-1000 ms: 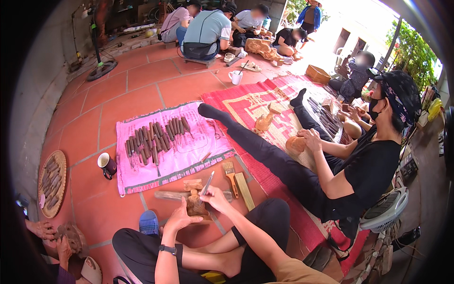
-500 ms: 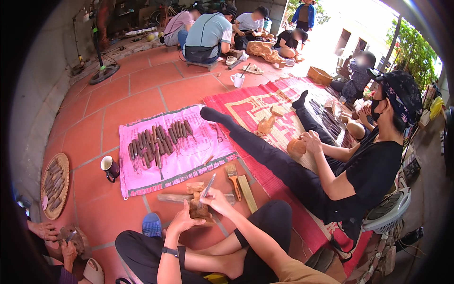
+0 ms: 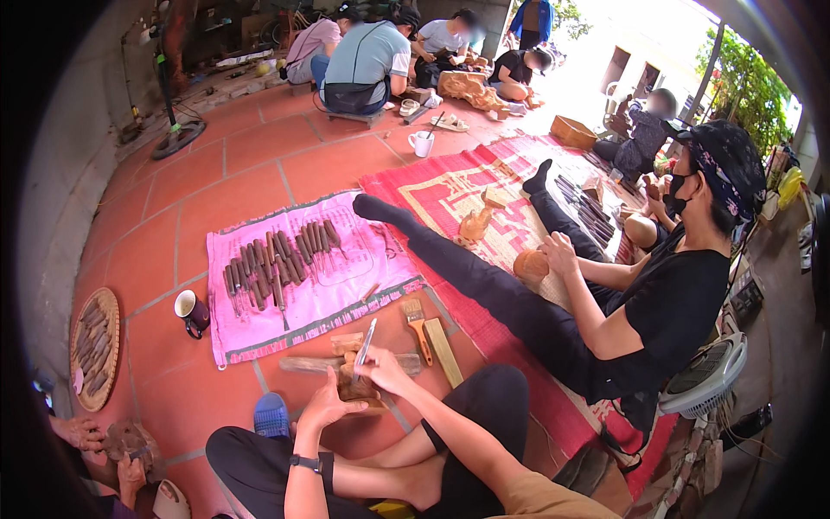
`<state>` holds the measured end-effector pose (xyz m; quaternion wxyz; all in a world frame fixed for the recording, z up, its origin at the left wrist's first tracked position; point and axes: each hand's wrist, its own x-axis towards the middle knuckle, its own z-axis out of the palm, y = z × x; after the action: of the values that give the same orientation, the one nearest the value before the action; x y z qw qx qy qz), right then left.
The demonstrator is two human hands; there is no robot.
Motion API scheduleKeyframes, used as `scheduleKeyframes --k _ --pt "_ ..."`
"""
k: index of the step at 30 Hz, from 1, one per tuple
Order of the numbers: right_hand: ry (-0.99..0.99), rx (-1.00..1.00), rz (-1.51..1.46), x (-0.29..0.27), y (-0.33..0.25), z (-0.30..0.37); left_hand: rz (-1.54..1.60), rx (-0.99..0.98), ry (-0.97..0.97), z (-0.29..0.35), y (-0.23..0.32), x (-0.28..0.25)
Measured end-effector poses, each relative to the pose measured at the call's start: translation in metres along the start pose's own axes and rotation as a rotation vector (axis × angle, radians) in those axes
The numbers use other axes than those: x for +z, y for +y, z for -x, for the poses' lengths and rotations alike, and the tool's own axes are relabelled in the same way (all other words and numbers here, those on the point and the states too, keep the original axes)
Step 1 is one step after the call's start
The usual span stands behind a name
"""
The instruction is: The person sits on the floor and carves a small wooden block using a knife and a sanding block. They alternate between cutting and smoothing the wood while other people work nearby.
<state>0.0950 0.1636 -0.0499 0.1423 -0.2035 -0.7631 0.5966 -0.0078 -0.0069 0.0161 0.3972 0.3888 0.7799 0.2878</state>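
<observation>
On the person's side of the pink sheet [image 3: 246,335] sits a carved wooden piece [image 3: 353,387]; it might twist if its one-handed support slackens. The left hand [image 3: 322,408] grasps it, thumb and fingers spread wide; the right hand [image 3: 385,370], bent over it, closely pinches a slim silvery tool [image 3: 367,339].

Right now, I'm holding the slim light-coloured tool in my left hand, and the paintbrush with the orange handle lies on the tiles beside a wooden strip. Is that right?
Not quite: the head view shows the slim light-coloured tool in your right hand, not your left. The paintbrush does lie on the tiles beside a wooden strip.
</observation>
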Motion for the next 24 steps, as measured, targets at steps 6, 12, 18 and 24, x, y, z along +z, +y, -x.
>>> scheduleKeyframes --k 6,12,18,24 --pt "-0.020 -0.025 -0.171 -0.004 -0.009 -0.005 -0.023 0.043 0.029 -0.007 -0.012 0.004" --pt "0.105 0.068 0.097 -0.004 -0.019 -0.012 -0.002 0.009 0.027 -0.003 -0.011 0.002" --pt "-0.078 -0.101 0.015 0.004 -0.017 0.000 0.000 0.031 0.011 -0.008 -0.013 0.004" --pt "0.142 0.003 0.100 -0.001 -0.034 -0.009 -0.054 0.040 0.054 -0.007 -0.023 0.007"
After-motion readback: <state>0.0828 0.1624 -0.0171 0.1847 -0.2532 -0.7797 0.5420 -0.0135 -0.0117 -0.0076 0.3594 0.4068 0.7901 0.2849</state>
